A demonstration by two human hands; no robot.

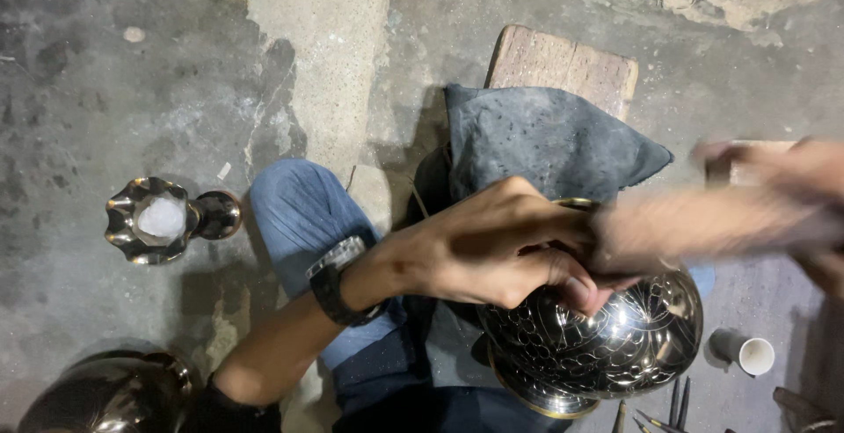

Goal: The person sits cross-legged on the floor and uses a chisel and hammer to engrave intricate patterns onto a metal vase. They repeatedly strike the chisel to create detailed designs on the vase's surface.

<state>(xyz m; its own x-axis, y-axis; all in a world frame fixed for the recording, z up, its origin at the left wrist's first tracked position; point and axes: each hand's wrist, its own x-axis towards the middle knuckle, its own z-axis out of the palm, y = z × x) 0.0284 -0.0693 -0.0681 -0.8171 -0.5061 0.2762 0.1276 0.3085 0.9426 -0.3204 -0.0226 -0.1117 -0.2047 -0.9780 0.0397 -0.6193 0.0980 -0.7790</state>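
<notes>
A person seated on a rough concrete floor [132, 90] steadies a round, polished dark metal vase [607, 336], its shiny surface cut with fine floral lines, against a grey cloth cushion [545, 138] and a worn wooden block [563, 59]. The left hand [492, 244], a black wristwatch [338, 283] on its wrist, curls firmly over the vase's upper part. The right hand [703, 222] is a blur; its grip cannot be told. A fluted metal vase [149, 220] lies on its side at left; a white cup [749, 354] sits at right.
</notes>
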